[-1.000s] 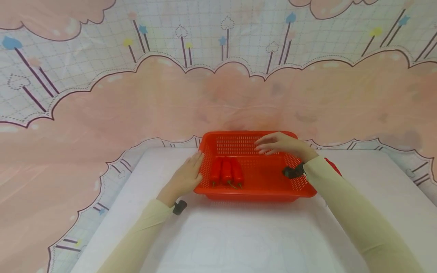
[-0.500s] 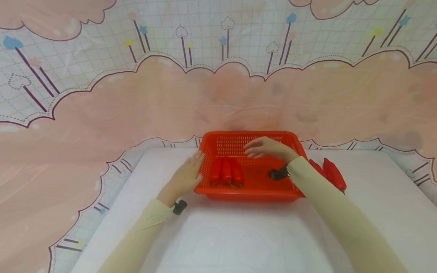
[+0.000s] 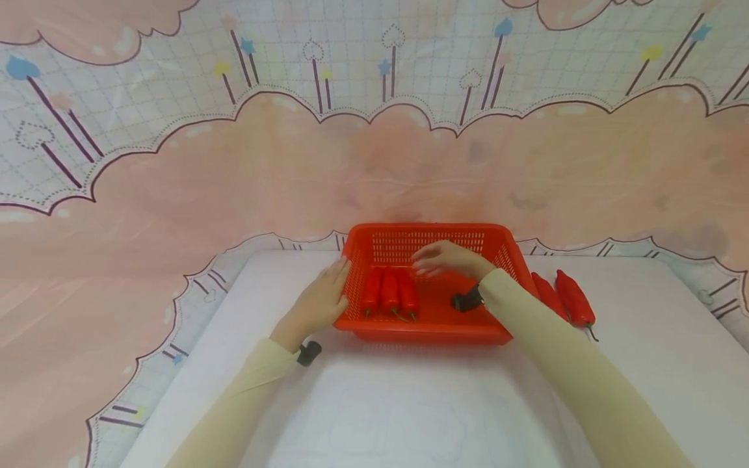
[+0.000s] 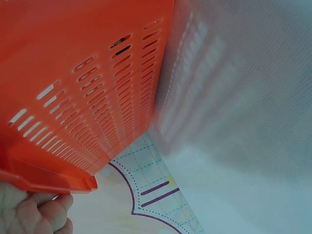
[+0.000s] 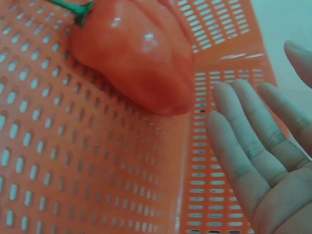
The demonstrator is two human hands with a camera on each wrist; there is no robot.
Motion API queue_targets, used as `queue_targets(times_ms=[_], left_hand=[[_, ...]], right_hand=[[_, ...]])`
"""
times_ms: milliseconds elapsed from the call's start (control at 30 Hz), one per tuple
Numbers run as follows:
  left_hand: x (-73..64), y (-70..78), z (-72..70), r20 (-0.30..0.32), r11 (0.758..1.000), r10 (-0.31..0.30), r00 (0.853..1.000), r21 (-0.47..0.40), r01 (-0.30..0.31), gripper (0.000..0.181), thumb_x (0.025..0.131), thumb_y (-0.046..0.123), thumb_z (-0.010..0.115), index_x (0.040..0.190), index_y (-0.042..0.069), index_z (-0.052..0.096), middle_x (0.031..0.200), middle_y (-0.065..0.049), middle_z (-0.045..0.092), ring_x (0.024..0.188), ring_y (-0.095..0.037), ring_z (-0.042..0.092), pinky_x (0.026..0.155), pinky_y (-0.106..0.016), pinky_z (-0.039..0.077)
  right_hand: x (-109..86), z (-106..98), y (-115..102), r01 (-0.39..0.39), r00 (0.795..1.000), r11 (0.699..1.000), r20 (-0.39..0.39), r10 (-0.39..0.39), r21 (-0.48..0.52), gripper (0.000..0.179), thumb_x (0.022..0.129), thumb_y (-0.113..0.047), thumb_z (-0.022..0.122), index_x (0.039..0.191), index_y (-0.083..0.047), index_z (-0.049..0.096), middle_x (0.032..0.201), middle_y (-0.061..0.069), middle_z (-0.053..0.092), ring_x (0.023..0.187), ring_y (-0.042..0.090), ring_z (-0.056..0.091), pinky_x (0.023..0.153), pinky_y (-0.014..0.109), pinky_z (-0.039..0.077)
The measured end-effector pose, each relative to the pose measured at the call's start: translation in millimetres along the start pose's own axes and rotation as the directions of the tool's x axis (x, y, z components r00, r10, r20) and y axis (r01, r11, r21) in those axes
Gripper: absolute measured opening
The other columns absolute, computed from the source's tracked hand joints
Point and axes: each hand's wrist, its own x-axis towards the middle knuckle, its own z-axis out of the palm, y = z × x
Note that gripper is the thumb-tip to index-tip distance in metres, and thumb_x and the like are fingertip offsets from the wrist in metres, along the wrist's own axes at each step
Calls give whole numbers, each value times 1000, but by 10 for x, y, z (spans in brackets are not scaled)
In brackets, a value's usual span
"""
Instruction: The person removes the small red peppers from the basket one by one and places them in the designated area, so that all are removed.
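Note:
Three red peppers [image 3: 390,292] lie side by side in the left part of a red plastic basket [image 3: 433,337], stems toward the near side. My left hand [image 3: 313,302] rests against the basket's left rim with fingers extended; in the left wrist view its fingertips [image 4: 57,210] touch the rim from outside. Over the middle of the basket, my right hand [image 3: 449,259] hovers with relaxed, spread fingers and holds nothing. The right wrist view shows those fingers [image 5: 251,141] beside the slotted wall, apart from the nearest red pepper [image 5: 136,53] with its green stem.
On the white table [image 3: 421,403], to the basket's right, two more red peppers [image 3: 575,299] lie together, the nearer-in one partly hidden by my right sleeve [image 3: 544,338]. A patterned pink and white cloth [image 3: 409,169] hangs behind the table.
My right hand has moved left inside the basket's outline, toward the three peppers. Its sleeve now uncovers more of the two peppers at the right. My left hand has stayed on the rim.

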Motion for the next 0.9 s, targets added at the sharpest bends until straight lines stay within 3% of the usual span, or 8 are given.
queue_targets(times_ms=[400, 900], left_hand=[[-3, 25, -13, 8, 1000, -10, 1000, -6, 10, 67, 88, 17, 45, 147, -4, 21, 156, -19, 18, 145, -32, 20, 120, -44, 18], [-11, 30, -7, 7, 1000, -13, 1000, 5, 13, 68, 88, 18, 44, 148, -4, 20, 157, -18, 16, 145, -32, 20, 120, -44, 19]], right_hand=[[32, 93, 106, -92, 996, 986, -3, 93, 137, 43, 97, -7, 43, 137, 9, 39, 135, 28, 49, 123, 39, 52, 101, 44, 47], [57, 119, 189, -182, 982, 977, -29, 186, 111, 47, 94, -12, 52, 136, 8, 43, 136, 26, 50, 121, 37, 55, 100, 42, 48]])
